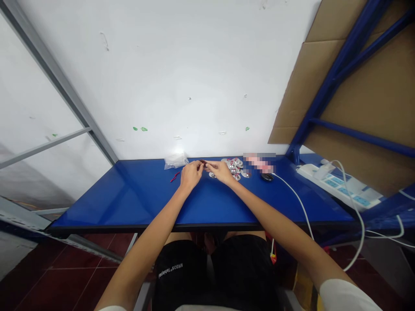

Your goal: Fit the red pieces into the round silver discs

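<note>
My left hand (192,174) and my right hand (221,171) meet above the far part of the blue tabletop. Between the fingertips of both is a small dark red piece (203,162), mostly covered by the fingers. A silvery round disc (212,175) lies on the table just under my hands. To the right of my right hand is a loose pile of silvery discs (234,167) with bits of red on them. A thin red strip (175,176) lies left of my left hand. Behind it sits a clear plastic bag (176,160), its contents unclear.
A blurred-out reddish thing (259,163) and a small black oval object (267,176) lie right of the pile. From there a white cable (296,196) runs over the table's front edge. A white power strip (340,186) stands at right, by a blue metal frame (319,90).
</note>
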A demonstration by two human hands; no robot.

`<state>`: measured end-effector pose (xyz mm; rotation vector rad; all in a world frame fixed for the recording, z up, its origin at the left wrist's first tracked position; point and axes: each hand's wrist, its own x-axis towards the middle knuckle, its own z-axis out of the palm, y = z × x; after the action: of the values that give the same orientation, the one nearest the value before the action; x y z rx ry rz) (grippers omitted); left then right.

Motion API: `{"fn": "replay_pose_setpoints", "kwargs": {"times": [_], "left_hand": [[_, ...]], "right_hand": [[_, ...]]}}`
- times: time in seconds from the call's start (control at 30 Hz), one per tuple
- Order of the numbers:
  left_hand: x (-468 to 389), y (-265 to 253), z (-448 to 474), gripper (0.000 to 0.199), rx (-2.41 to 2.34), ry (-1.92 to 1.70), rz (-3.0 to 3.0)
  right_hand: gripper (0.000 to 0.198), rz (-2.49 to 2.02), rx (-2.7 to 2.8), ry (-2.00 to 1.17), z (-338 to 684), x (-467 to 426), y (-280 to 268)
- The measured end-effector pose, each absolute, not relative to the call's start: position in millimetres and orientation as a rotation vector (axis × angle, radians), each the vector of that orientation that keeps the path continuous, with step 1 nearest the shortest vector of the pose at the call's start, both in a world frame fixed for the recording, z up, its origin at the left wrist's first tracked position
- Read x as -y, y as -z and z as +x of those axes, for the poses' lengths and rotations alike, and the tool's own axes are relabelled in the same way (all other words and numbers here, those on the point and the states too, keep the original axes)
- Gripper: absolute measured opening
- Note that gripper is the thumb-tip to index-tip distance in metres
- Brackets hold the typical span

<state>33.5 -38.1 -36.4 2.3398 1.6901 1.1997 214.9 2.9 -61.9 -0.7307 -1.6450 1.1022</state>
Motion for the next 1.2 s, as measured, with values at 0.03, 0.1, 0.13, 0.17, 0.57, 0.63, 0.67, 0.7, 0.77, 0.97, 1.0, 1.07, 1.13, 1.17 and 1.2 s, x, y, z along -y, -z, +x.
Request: {"fn": "replay_pose_setpoints", "kwargs": {"times": [0.03,0.1,0.13,0.17,0.57,0.63,0.67,0.7,0.77,0.97,1.0,1.07,1.13,1.17,1.2], "left_hand": [[38,37,34,0.024,-1.716,-1.178,2.360],[38,37,34,0.024,-1.730,-1.156,2.391],[38,37,34,0.023,-1.722,-1.156,2.399],[39,37,34,0.023,-1.709,-1.162,2.400],[38,37,33,0.025,-1.666,-1.271,2.325],[37,37,34,0.024,-1.652,-1.289,2.305],[37,37,34,0.024,-1.655,-1.287,2.296],[37,37,33,0.023,-1.664,-1.281,2.287],[36,38,33,0.021,-1.683,-1.272,2.270],[31,42,28,0.023,-1.546,-1.301,2.120],[30,43,28,0.024,-1.500,-1.293,2.061],[29,44,29,0.025,-1.405,-1.273,1.940],[29,45,30,0.028,-1.321,-1.269,1.851],[29,46,30,0.031,-1.285,-1.271,1.822],[28,46,29,0.033,-1.250,-1.270,1.799]], "right_hand": [[0.049,-0.733,1.663,-1.086,216,-3,62],[0.047,-0.741,1.699,-1.050,218,-3,61],[0.046,-0.746,1.714,-1.034,218,-3,61],[0.046,-0.750,1.727,-1.020,219,-2,61],[0.045,-0.722,1.779,-0.992,218,2,57],[0.045,-0.730,1.781,-0.987,218,2,58],[0.045,-0.737,1.785,-0.975,218,2,58],[0.044,-0.744,1.792,-0.960,218,2,59],[0.044,-0.753,1.813,-0.933,218,1,61],[0.038,-0.773,1.790,-0.966,222,-1,59],[0.036,-0.761,1.775,-0.977,223,-1,58],[0.034,-0.740,1.742,-1.006,225,0,55],[0.035,-0.749,1.703,-1.041,226,1,52],[0.037,-0.761,1.690,-1.052,227,2,50],[0.038,-0.772,1.685,-1.055,228,2,49]]}}
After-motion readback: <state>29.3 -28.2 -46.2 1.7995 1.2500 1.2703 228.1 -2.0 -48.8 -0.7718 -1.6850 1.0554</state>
